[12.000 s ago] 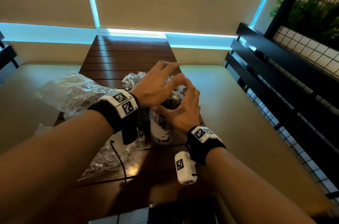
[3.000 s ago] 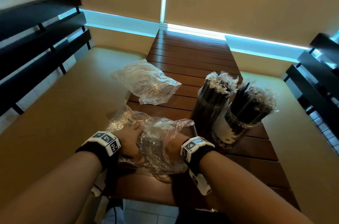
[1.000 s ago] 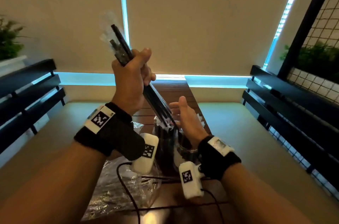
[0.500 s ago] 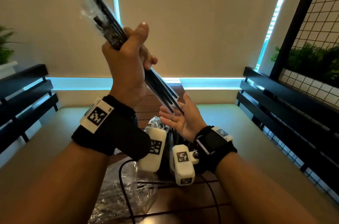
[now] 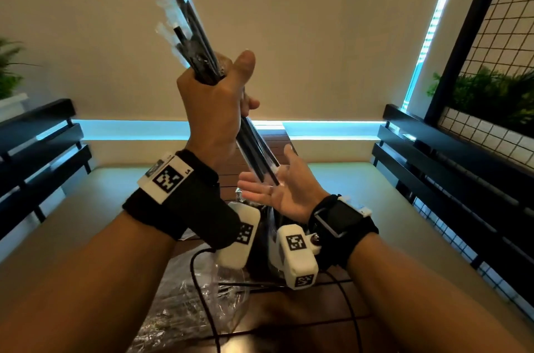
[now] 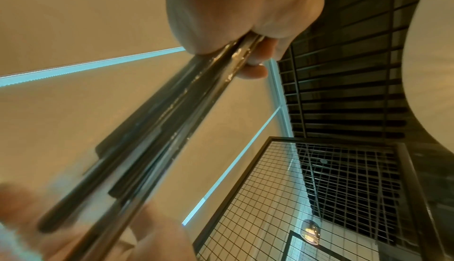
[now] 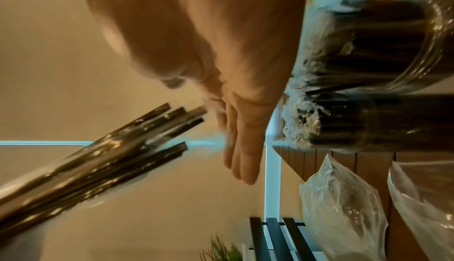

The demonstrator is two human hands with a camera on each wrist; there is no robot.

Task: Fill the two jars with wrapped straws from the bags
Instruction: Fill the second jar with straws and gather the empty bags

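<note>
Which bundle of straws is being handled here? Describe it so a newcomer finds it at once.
Above the slatted wooden table, the left hand grips a tilted bundle of wrapped black straws, its lower ends meeting the open right hand. Unlike the straws standing in the two jars, it is held in the air.

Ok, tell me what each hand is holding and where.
Left hand grips the bundle of wrapped straws around its middle; right hand holds nothing, open palm at their lower ends.

From the head camera, the two jars [image 5: 260, 237] sit almost wholly hidden behind the wrists and wrist cameras. The bundle of wrapped straws [image 5: 199, 43] is motion-blurred at its upper tips; in the left wrist view its lower end smears. The nearest bag [image 7: 427, 203] is cut off by the frame edge.
</note>
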